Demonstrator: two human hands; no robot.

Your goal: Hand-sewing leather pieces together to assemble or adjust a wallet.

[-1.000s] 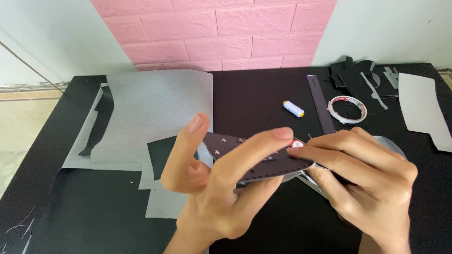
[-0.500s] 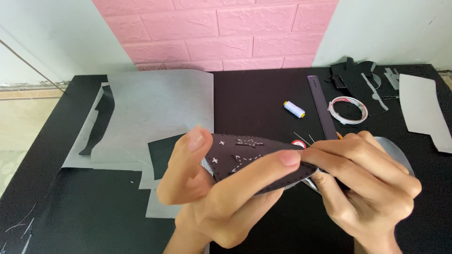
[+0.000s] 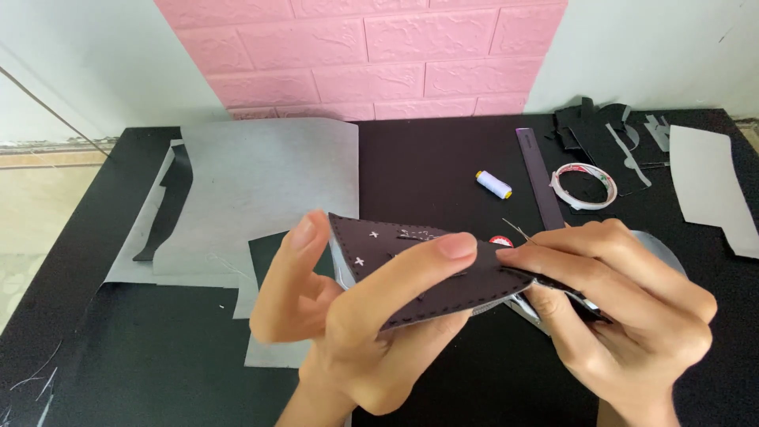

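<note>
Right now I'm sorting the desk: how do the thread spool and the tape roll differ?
The thread spool is a small white cylinder lying on its side; the tape roll is a wider, flat open ring with red-and-white edging. The spool is solid-looking, while the black table shows through the roll's middle. Both lie untouched beside the purple ruler.

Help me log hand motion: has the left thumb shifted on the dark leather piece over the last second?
Yes. The left hand thumb now sits lower beside the dark leather piece, farther from the white thread spool.
</note>
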